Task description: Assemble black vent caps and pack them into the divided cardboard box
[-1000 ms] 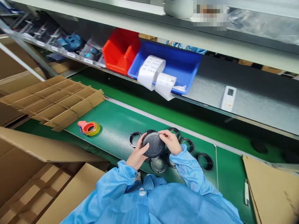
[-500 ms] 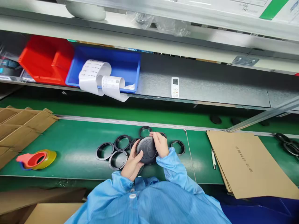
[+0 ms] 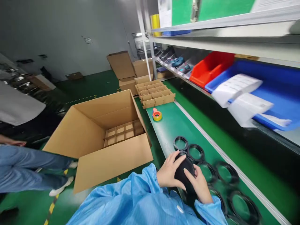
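On my feed, the left hand [image 3: 168,171] and right hand [image 3: 199,184] are both clamped around a black round cap [image 3: 185,172], held over the belt. Black rings [image 3: 195,153] lie right beside it on the green belt [image 3: 178,125], ahead and to the right. Further ahead sits a tape roll [image 3: 157,115]; left of the hands, an open carton [image 3: 98,140]. Up right, label strips [image 3: 236,89] hang from a blue bin [image 3: 276,78], their print too blurred for me to read.
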Motion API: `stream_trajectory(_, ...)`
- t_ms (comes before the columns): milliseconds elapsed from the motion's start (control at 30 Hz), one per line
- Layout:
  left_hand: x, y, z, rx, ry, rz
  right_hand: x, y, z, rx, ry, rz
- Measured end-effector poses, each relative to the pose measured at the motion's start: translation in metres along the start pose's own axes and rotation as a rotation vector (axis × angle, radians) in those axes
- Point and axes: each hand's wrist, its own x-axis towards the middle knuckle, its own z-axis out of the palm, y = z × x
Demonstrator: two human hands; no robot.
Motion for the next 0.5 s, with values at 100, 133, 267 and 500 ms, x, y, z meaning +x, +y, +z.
stream_trajectory(100, -0.023, -0.027, -0.028, 0.267, -0.072, -0.110, 0.008, 0.001, 0.060, -0.052, -0.175, 0.005)
stream_trajectory(133, -0.030, -0.038, -0.039, 0.304, -0.057, -0.154, 0.012, 0.002, 0.080, -0.054, -0.224, 0.018)
stream_trajectory(267, -0.051, -0.096, -0.108, 0.209, 0.172, -0.267, 0.063, 0.010, 0.152, -0.069, -0.388, 0.089)
stream_trajectory(500, -0.040, -0.261, -0.301, 0.225, 0.743, -0.602, 0.223, 0.041, 0.225, -1.092, 0.122, -0.184)
